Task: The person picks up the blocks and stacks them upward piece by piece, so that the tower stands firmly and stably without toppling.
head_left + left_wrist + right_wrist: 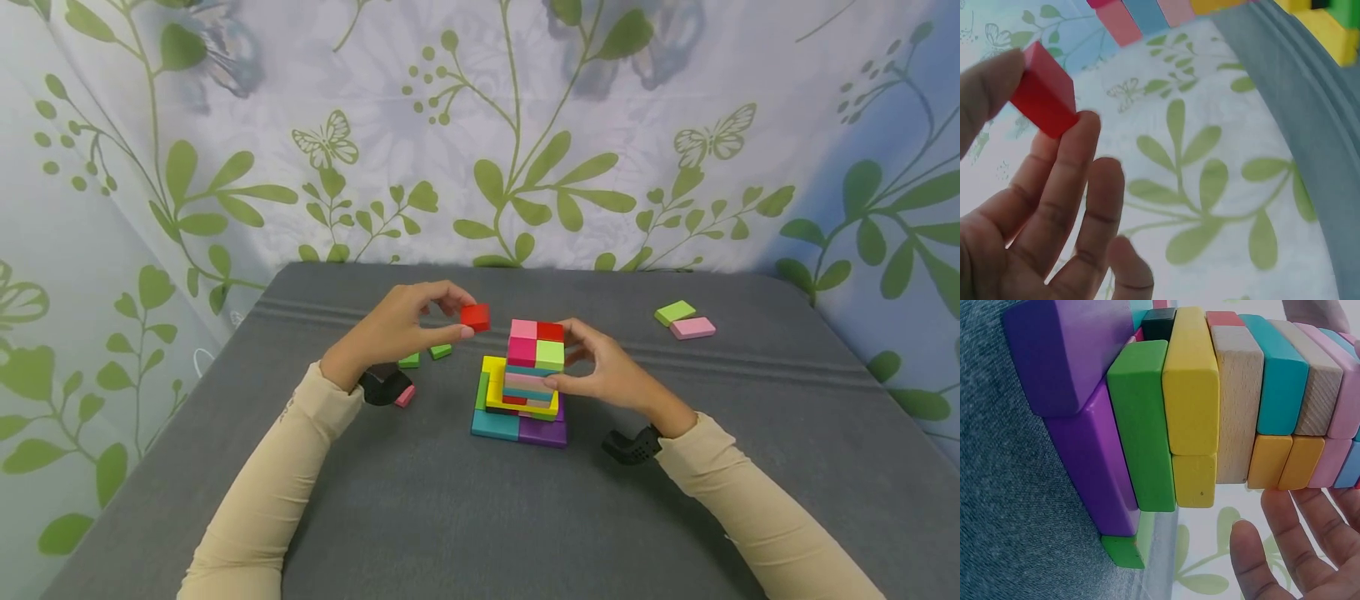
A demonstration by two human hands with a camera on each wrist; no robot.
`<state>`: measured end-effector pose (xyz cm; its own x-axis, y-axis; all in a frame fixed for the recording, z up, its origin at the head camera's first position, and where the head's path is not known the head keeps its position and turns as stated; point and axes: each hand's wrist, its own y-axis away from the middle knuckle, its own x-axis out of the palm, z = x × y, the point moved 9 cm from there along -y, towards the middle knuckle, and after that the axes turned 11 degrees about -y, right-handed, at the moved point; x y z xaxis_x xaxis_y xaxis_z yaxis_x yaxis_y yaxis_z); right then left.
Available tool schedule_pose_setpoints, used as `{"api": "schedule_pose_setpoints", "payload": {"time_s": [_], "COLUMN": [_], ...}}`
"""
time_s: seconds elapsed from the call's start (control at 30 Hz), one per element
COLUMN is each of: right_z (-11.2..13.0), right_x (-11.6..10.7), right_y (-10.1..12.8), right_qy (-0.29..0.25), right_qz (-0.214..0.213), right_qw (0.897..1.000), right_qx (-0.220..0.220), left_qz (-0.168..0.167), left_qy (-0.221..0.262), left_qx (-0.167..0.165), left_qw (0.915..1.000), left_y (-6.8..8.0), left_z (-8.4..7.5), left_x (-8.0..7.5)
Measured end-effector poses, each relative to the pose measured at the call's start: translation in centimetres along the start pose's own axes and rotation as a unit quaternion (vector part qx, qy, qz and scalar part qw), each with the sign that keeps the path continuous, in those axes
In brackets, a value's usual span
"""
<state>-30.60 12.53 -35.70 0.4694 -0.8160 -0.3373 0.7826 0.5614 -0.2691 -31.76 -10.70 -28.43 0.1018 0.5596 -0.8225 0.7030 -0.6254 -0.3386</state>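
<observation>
1. Left hand (397, 325): a red block (476, 317) is pinched between thumb and fingertips, held in the air just left of the stack top and not touching it. The same pinch is seen in the left wrist view, red block (1044, 97) between thumb and index finger, the other fingers loosely extended.
2. Right hand (607, 371): placed against the right side of the block stack (525, 379), with the fingers curved round the upper layers and the thumb at the front edge (contact is seen in the head view; grip firmness cannot be judged). In the right wrist view the fingers (1291, 544) are seen spread just beside the stack (1210, 406).
3. Stack: built on the grey tabletop (450, 517), near its centre. A wide base of a teal block (495, 425) and a purple block (542, 432) is seen, with a yellow layer above, then narrower mixed layers. The top is made up of pink, red, magenta and light green squares.
4. Loose pieces, right rear: a light green block (674, 312) and a pink block (692, 327) are lying touching each other, well apart from the stack.
5. Loose pieces, left: two small green blocks (424, 356) are lying under the left hand, and a pink piece (405, 396) is seen beside the wrist (partly hidden by the black wrist mount).
6. Background: a leaf-and-butterfly printed curtain (525, 125) is hung behind and beside the tabletop.
</observation>
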Motion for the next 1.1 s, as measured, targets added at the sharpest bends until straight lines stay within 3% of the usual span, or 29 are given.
{"api": "schedule_pose_setpoints", "payload": {"time_s": [0.2,0.47,0.73,1.1], "right_z": [-0.1,-0.1,0.0,-0.1], "right_x": [-0.1,-0.1,-0.1,-0.1], "right_y": [0.0,0.0,-0.1,-0.1], "right_qy": [0.0,-0.001,-0.002,-0.003], "right_qz": [-0.001,0.001,0.001,0.002], "right_qw": [1.0,1.0,1.0,1.0], "right_qx": [0.001,-0.001,-0.011,-0.011], "left_qz": [-0.009,0.006,0.025,0.029], "left_qy": [0.02,0.016,0.006,0.002], "left_qx": [-0.003,-0.013,-0.025,-0.02], "left_qw": [0.9998,0.9998,0.9994,0.9994], "left_y": [-1.8,-3.3,-3.7,-3.8], "left_z": [-0.8,-1.6,-1.9,-2.2], "left_x": [1.3,3.6,4.6,4.8]}}
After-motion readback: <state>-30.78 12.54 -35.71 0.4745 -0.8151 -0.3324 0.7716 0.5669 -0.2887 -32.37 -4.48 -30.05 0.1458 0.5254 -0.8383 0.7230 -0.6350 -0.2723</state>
